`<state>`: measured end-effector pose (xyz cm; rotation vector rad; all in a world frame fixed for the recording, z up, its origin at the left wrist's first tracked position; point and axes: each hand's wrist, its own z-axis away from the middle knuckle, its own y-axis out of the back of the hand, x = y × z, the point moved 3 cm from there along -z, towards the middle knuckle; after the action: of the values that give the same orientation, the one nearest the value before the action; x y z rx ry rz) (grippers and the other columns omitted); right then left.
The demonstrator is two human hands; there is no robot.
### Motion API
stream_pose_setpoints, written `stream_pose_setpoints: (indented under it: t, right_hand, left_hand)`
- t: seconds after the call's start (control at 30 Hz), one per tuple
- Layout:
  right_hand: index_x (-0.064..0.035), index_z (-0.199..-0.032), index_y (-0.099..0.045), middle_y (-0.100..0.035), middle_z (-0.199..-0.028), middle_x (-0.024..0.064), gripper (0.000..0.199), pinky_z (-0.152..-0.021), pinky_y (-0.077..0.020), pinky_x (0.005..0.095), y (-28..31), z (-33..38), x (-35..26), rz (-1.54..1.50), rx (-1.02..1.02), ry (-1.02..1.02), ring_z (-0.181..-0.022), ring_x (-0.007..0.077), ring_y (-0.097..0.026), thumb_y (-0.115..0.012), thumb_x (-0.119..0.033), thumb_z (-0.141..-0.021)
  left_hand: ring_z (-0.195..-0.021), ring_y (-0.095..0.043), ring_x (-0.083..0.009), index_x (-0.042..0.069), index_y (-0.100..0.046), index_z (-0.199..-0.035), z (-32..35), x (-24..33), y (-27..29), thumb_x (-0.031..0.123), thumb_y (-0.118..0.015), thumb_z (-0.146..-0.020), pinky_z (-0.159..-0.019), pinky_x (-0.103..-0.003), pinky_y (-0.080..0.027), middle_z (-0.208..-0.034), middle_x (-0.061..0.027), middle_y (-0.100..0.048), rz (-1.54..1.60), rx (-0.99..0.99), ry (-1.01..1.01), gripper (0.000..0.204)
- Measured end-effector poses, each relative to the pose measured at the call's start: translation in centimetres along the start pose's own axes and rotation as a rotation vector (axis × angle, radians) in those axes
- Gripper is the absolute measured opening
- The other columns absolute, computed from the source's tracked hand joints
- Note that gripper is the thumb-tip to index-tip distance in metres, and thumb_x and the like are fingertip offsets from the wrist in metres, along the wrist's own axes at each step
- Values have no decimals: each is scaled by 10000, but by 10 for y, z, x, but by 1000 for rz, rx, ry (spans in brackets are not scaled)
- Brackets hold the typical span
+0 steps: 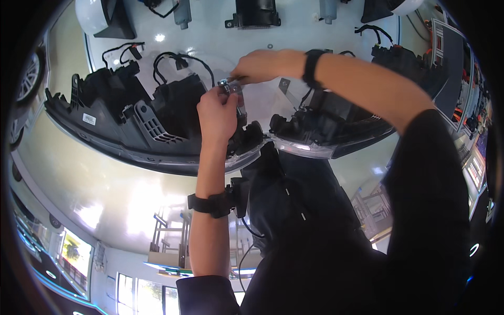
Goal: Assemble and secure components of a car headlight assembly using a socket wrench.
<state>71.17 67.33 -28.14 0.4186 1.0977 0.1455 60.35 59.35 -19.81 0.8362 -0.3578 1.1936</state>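
Right at the heart of it, a metal bit (224, 84) gleamed just beside the inner end of the big lamp (176, 107)! The left hand (218, 113) had it pinched between thumb and fingers; the right hand (257, 67) met it from two o'clock, fingertips bunched close, though what those fingers gripped I couldn't tell. Hands together, then, and by my reading mid-step: the bit was not yet let go, and whether anything was fastened there didn't show. The big lamp lay dark back up, spreading toward eight o'clock, its cable (191, 56) looped upward; the second lamp (336, 115) sat between three and four, also back up, with no hand on it, so that side looked left alone for now

Now the edges! Both lamps crowded the near side of the table (294, 34), and the big one reached past the left border in this view, so seven to nine o'clock was tight. Best room? Straight up the middle, a bare strip toward twelve, stopping at the black box (255, 13) near one, with a grey cylinder (182, 14) at eleven and a white shell (93, 16) out at ten
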Motion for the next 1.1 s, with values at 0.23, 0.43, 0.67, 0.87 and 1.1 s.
stream_pose_setpoints:
  t: [0.23, 0.43, 0.67, 0.87, 1.1]
  right_hand:
    - [-65, -876, -596, -606, -792, 139, 201, -692, -470, 432, 82, 79, -101, 363, -295, -254, -764, 335, -594, -526, -248, -831]
    - [-46, -901, -559, -592, -780, 144, 187, -693, -451, 420, 57, 56, -43, 263, -149, -51, -756, 330, -585, -482, -215, -883]
    - [-51, -978, -570, -612, -821, 124, 173, -682, -448, 402, -32, -13, 18, -301, 107, -8, -734, 301, -571, -497, -176, -884]
    - [-43, -937, -616, -617, -802, 152, 231, -677, -454, 413, 27, 6, -3, 139, -130, -61, -749, 320, -580, -519, -234, -850]
    - [-25, -931, -615, -583, -810, 170, 354, -686, -457, 437, 79, 52, -40, 310, -130, -177, -778, 334, -578, -489, -347, -857]
  left_hand:
    - [-637, -652, -150, -69, -625, -899, 5, 10, 1, 56, -573, -790, -589, -253, -476, -720, -108, -679, 41, -44, -7, 173]
    - [-613, -646, -167, -76, -614, -826, 3, 10, 0, 58, -580, -784, -583, -269, -474, -678, -130, -660, -109, -47, 35, 145]
    - [-639, -650, -271, -86, -583, -793, -1, 5, -4, 88, -597, -754, -611, -326, -483, -682, -168, -647, -57, 5, -1, 179]
    - [-663, -589, -106, -69, -560, -966, 3, 5, 2, 59, -547, -850, -561, -207, -430, -794, -104, -661, 54, -79, 67, 173]
    - [-597, -541, -60, -61, -592, -954, 6, 15, 6, 72, -544, -835, -558, -217, -425, -730, -60, -668, 331, 0, 75, 185]
